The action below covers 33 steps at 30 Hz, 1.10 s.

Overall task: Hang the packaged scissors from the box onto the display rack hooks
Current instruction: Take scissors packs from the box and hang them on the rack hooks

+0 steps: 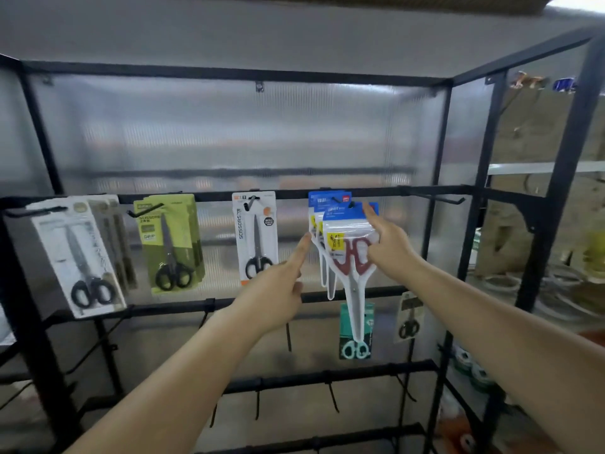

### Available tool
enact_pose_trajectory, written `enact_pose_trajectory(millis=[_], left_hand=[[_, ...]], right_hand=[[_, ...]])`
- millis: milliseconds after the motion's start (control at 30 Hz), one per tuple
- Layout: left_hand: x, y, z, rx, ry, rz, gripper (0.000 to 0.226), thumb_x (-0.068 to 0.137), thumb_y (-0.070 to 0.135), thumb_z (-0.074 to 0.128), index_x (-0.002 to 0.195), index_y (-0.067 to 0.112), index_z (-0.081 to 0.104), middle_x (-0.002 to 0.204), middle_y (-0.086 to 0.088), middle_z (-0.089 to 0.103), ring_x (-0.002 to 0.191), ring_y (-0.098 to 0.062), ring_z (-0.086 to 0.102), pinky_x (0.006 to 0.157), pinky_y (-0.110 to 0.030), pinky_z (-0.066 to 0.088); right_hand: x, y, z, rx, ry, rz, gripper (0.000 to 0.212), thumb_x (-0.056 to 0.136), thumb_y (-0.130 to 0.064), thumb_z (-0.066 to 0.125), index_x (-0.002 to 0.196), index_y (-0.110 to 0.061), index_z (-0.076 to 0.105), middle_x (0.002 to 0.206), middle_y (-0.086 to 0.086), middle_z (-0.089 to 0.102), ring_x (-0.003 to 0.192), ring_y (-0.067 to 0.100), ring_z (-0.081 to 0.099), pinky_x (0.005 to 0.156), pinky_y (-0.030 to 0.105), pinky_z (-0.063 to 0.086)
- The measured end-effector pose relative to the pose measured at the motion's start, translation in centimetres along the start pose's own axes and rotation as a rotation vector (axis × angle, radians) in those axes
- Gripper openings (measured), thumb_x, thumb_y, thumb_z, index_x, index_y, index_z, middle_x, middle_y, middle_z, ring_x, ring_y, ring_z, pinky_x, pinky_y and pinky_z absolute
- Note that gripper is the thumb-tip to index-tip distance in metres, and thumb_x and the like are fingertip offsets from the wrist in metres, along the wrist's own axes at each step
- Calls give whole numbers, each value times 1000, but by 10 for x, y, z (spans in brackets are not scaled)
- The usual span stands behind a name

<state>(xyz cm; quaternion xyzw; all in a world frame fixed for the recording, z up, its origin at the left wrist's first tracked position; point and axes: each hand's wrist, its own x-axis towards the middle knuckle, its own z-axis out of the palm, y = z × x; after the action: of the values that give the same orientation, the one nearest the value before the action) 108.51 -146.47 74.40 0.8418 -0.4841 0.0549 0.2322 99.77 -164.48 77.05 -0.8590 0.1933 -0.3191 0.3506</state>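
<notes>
Two bare forearms rise from the lower corners of the frame toward centre. Left hand (281,286), centre frame: index finger straight, its tip touching the left edge of the hanging blue-topped packs; other fingers loosely curled, holding nothing. Right hand (388,247), just right of centre: fingers curled round the front pack of red-handled scissors in a clear pouch with blue header card (343,237), index finger extended up along the header's right side.

That front pack hangs on a black wire hook (343,202) on the upper rail, centre-right, blades pointing down. Behind it, on the same hook, more blue-header packs (316,211), overlapped; count unclear.

Same rail, leftwards: white card pack marked SCISSORS with black-handled scissors (256,237); green card packs with black-handled scissors (170,244), several deep; grey-and-white card packs with black-handled scissors (78,257) at far left, tilted. Right of the blue packs, a bare black hook (442,198).

Rail below, lower centre-right: teal card pack with pale mint-handled scissors (357,332), partly behind the red scissors' tip; beside it a small pale card pack with dark scissors (407,319).

Black metal display rack frame (440,178) backed by translucent ribbed plastic panel (229,132)
</notes>
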Motion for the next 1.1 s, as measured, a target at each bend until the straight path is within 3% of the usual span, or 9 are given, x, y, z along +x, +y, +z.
enact_pose_trajectory(millis=[300,367,433,533,700,767,867,1033,1100], left_hand=[[13,3,-5,101,0,-113,79,97,20,43,146,37,-17,120,-3,57,95,-19,58,86,-33,50],[24,6,-13,132,12,-139,79,97,19,44,147,34,-16,127,-6,54,101,-21,57,88,-34,48],[34,9,-21,159,48,-144,79,97,18,44,147,32,-15,136,-10,46,111,-24,52,91,-34,44],[39,7,-22,197,117,-144,78,97,18,45,148,29,-12,146,-9,37,124,-25,44,98,-34,40],[16,-14,23,228,138,-191,75,96,15,44,150,25,-7,145,-4,35,127,-24,37,98,-36,40],[-2,-24,50,206,77,-230,75,95,14,43,150,25,-7,148,-3,30,131,-23,33,99,-35,38],[-33,-41,88,172,-41,-295,75,97,15,43,149,26,-8,149,-1,27,131,-23,30,98,-35,38],[-88,-82,148,133,-252,-343,72,97,14,41,150,23,-7,150,-4,25,132,-26,29,101,-38,38],[-117,-100,177,114,-331,-370,71,98,13,39,150,22,-7,148,-6,27,130,-27,30,98,-37,39]], right_hand=[[48,1,8,-322,-180,27,77,92,-2,44,150,-23,-1,77,0,44,60,9,41,51,19,35],[61,-4,9,-422,-204,63,73,92,-10,44,150,-20,0,85,6,52,67,13,47,52,22,35],[71,-8,14,-469,-186,107,60,91,-18,47,146,-16,24,100,10,57,69,16,51,51,24,35],[61,-7,24,-457,-183,95,26,89,-22,52,111,-9,55,90,6,56,71,15,52,56,25,40],[8,15,42,-415,-375,6,21,88,-13,51,109,-8,52,96,8,54,76,17,50,59,26,38],[-10,28,55,-396,-431,-43,28,88,-12,52,116,-7,54,108,10,56,95,25,55,76,31,47],[-40,53,82,-377,-520,-11,41,91,-11,50,132,-7,48,131,12,50,118,27,50,97,34,42],[-98,106,141,-373,-704,114,44,93,-14,49,137,-11,45,135,10,49,117,25,50,90,25,41],[-127,127,165,-377,-765,189,42,95,-15,48,136,-11,45,138,9,46,120,25,48,97,29,41]])
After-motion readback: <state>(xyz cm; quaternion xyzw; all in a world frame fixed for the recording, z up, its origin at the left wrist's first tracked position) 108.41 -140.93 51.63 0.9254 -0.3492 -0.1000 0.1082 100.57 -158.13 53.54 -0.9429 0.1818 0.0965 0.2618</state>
